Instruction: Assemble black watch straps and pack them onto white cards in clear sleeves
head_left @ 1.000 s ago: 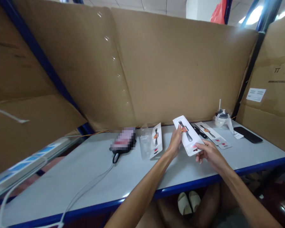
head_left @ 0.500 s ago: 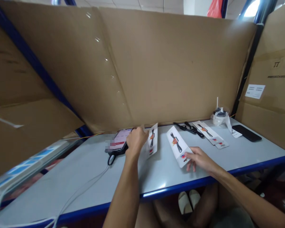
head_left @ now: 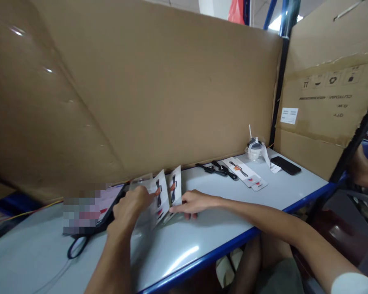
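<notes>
My left hand [head_left: 131, 205] is closed on a clear plastic sleeve [head_left: 143, 220] and a white watch-strap card [head_left: 158, 196] at the table's left middle. My right hand [head_left: 192, 202] pinches the lower edge of a second white strap card [head_left: 174, 188], which stands beside the first one. Both cards show a black strap and a red mark. The two hands are close together, a little in front of the cardboard wall.
A phone [head_left: 105, 206] with a lit screen and a looped cable [head_left: 77, 246] lies left of my hands. Farther right lie loose black straps [head_left: 216, 168], more white cards [head_left: 243, 172], a small bagged item [head_left: 255, 148] and a dark phone [head_left: 285, 165]. Cardboard walls [head_left: 159, 94] enclose the grey table [head_left: 177, 249].
My right hand has carried its card left to the card by the sleeve. My left hand has taken hold of the sleeve and first card. The view has swung left.
</notes>
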Demonstrator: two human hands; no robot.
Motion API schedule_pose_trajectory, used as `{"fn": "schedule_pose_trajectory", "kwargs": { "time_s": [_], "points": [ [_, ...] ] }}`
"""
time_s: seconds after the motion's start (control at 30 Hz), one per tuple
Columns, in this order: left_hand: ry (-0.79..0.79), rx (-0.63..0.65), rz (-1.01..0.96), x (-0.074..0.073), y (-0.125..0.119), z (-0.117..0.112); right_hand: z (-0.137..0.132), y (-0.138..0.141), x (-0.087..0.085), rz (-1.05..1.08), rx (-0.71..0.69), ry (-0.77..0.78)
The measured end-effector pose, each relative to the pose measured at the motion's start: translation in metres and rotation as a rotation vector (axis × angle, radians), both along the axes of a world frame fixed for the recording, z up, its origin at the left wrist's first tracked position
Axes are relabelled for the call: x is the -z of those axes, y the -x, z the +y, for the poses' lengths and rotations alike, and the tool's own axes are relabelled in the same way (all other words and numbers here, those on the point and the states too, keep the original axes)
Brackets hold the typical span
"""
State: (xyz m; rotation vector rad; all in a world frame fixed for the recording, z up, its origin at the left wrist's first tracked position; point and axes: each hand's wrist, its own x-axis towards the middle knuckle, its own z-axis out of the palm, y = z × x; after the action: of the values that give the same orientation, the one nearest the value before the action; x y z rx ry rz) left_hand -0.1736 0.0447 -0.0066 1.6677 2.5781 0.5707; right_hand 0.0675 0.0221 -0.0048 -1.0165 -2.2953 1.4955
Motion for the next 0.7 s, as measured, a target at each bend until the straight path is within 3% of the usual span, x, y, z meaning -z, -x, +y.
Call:
{"fn": "schedule_pose_trajectory", "kwargs": {
  "time_s": [0.1, 0.23, 0.37, 0.47, 0.57, 0.63, 0.7],
  "points": [
    [0.092, -0.047, 0.090, -0.010, -0.018, -0.012, 0.002, -0.020, -0.005, -0.007, -0.099, 0.019],
    [0.081, -0.088, 0.120, -0.027, -0.042, -0.022, 0.006, -0.041, -0.011, -0.007, -0.132, 0.058],
    [0.098, -0.127, 0.101, -0.035, -0.052, -0.025, 0.006, -0.040, -0.012, 0.001, -0.110, 0.058],
    [0.020, -0.158, 0.093, -0.044, -0.056, -0.032, 0.004, -0.037, -0.011, 0.003, -0.050, 0.065],
    [-0.216, -0.200, 0.047, -0.057, -0.059, -0.040, 0.007, -0.036, -0.010, 0.072, 0.066, 0.070],
    [-0.526, -0.157, -0.069, -0.065, -0.062, -0.044, 0.010, -0.036, -0.010, 0.190, 0.176, 0.030],
    [-0.867, -0.019, -0.318, -0.069, -0.066, -0.045, 0.013, -0.035, -0.011, 0.328, 0.267, -0.032]
  ]
}}
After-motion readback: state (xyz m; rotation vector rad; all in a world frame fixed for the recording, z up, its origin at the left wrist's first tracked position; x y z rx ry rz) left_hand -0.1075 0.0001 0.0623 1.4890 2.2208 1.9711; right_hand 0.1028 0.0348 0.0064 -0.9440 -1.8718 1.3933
